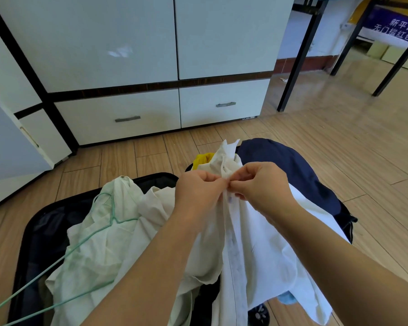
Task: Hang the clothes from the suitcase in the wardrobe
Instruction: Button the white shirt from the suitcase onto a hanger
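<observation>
- Both hands meet at the front edge of a white shirt, held up over the open black suitcase.
- Left hand: fingers curled, thumb and forefinger tips pinching the shirt's button strip. Nothing else in its hold.
- Right hand: fingers curled likewise, pinching the same strip; its fingertips almost touch those of the left hand.
- Shirt's long axis runs from the fingers down toward the camera; the collar end points up and away, standing just above the fingertips, and the hem hangs below the wrists.
- Button strip runs as a straight band directly below the pinch point, between the two forearms.
- Pale cream garment lies crumpled in the suitcase, left of the left-hand fingers.
- Green wire hanger rests on that garment, its long side slanting from near the left hand toward the lower left corner of the view.
- Navy garment lies beyond and right of the right-hand fingers; a yellow cloth shows just beyond the left-hand fingers.
- White wardrobe with two drawers stands well beyond the fingertips, doors closed.
</observation>
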The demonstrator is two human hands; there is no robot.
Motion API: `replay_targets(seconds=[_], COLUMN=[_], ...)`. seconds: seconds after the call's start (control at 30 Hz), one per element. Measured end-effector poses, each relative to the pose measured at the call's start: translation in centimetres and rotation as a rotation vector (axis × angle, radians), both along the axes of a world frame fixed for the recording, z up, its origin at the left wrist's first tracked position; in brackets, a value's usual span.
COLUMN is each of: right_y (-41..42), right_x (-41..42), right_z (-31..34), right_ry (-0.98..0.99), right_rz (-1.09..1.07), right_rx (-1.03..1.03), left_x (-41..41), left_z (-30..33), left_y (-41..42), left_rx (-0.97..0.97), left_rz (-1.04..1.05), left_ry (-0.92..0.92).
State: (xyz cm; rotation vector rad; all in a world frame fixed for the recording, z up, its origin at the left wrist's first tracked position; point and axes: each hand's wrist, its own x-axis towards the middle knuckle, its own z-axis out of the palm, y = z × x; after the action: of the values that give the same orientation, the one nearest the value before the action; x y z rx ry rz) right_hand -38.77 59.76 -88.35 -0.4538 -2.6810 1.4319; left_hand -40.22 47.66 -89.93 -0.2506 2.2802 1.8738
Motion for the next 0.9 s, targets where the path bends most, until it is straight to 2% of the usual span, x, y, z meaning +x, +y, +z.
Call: replay_targets(seconds=[0.27, 0.6, 0.9], right_y=[0.2, 0.6, 0.9], right_x=[0.2, 0.1, 0.0], right_z=[0.8, 0.3, 0.0], right_ry=[-0.144, -0.113, -0.093], right_rz=[0.013, 0.013, 0.057], right_rx=[-0.346, -0.363, -0.345], left_x=[-0.1, 0.1, -0.3], left_z=[-0.2, 0.2, 0.2], left_y=[-0.2, -0.3, -0.9], left_rx=[0.104, 0.179, 0.140], left_rz=[-0.013, -0.056, -0.166], left_ry=[-0.091, -0.125, -0.096])
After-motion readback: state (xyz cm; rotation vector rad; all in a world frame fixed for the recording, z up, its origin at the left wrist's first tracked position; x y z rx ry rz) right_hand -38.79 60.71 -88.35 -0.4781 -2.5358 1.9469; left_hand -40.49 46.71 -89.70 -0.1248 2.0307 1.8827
